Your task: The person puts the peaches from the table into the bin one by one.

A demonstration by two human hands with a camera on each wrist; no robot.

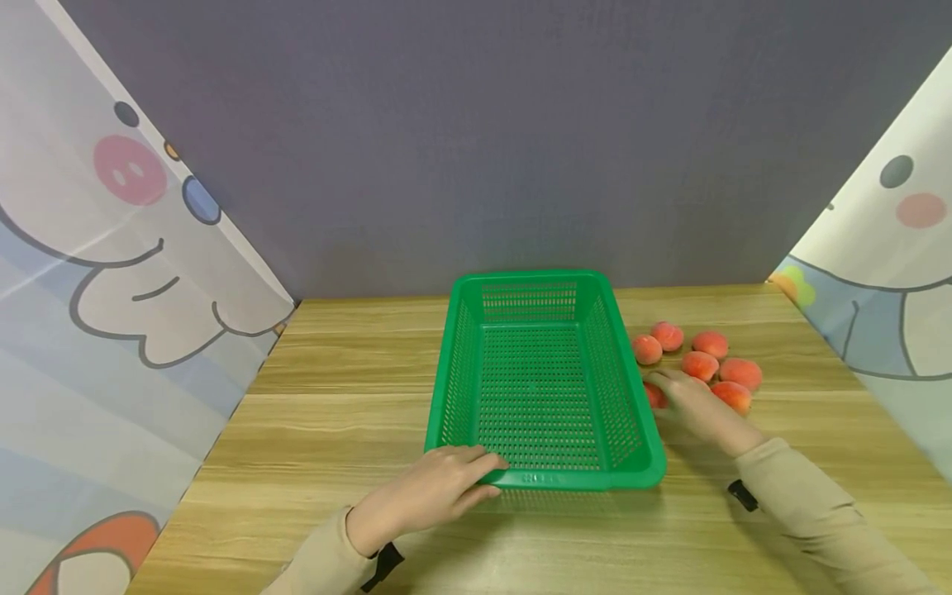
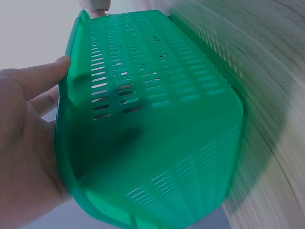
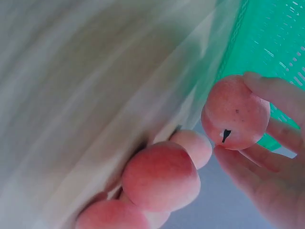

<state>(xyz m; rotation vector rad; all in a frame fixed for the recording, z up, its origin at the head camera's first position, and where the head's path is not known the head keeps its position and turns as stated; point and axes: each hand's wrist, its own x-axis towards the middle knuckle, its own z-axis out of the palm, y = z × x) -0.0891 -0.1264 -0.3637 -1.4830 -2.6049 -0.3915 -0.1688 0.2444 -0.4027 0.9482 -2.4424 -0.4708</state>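
A green plastic basket (image 1: 531,479) with slotted walls stands on the wooden table, with nothing inside it. My left hand (image 1: 435,487) grips the near left part of its rim; in the left wrist view the thumb lies on one side of the rim (image 2: 61,124) and fingers on the other. My right hand (image 1: 695,409) is beside the basket's right wall, holding a peach (image 3: 236,112) between thumb and fingers. That peach has a small dark mark at its stem end. Several more peaches (image 1: 700,365) lie grouped just beyond and to the right of this hand.
The wooden table (image 1: 320,430) runs back to a grey-purple panel (image 1: 476,149), with the basket's far end close to it. Sheets printed with cartoon animals (image 1: 111,248) hang at left and right.
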